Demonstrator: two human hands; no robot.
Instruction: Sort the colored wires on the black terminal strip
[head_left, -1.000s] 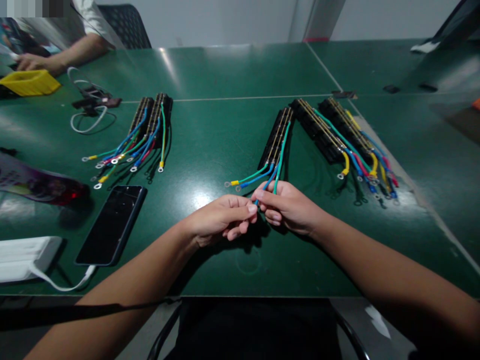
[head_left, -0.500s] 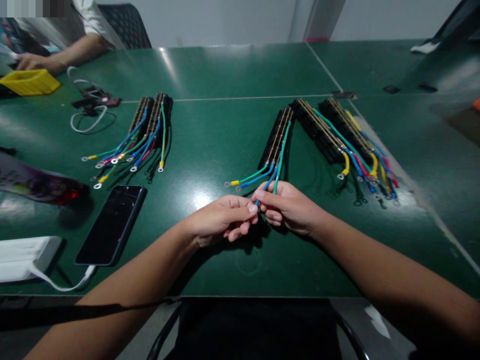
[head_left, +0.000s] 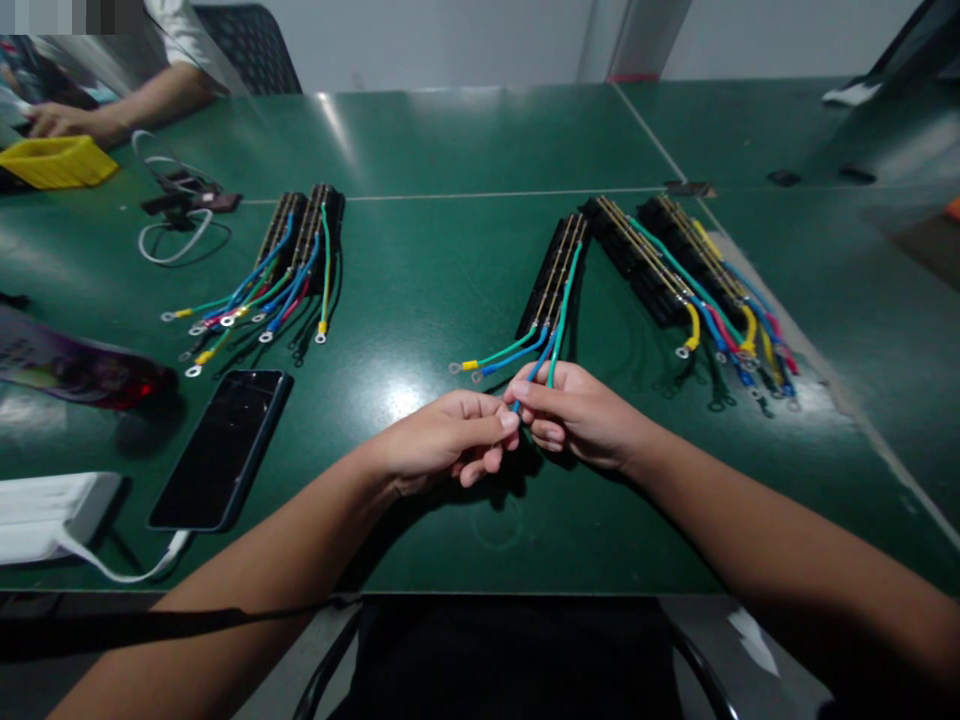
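A black terminal block (head_left: 541, 280) with brass-coloured strips lies tilted on the green table in front of me. From its near end come several wires, two of them ending in bare ring lugs on the left. My right hand (head_left: 581, 415) pinches a blue wire (head_left: 539, 362) between thumb and fingers, and a green wire (head_left: 568, 290) runs into the same hand. The blue wire's lower end sits between the thumb and fingers of my left hand (head_left: 457, 435), fingertips close against the right hand's. The ends of both held wires are hidden by my fingers.
Two wired blocks (head_left: 645, 285) lie to the right, and two more (head_left: 306, 240) to the left. A phone (head_left: 221, 450) cabled to a white power bank (head_left: 56, 515), a bottle (head_left: 75, 360) and a yellow bin (head_left: 60, 163) line the left side. Another person's hand (head_left: 71, 122) rests at far left.
My left thumb and fingertips have shifted very slightly down and right along the blue wire. The right hand keeps its place, and the blocks have not moved.
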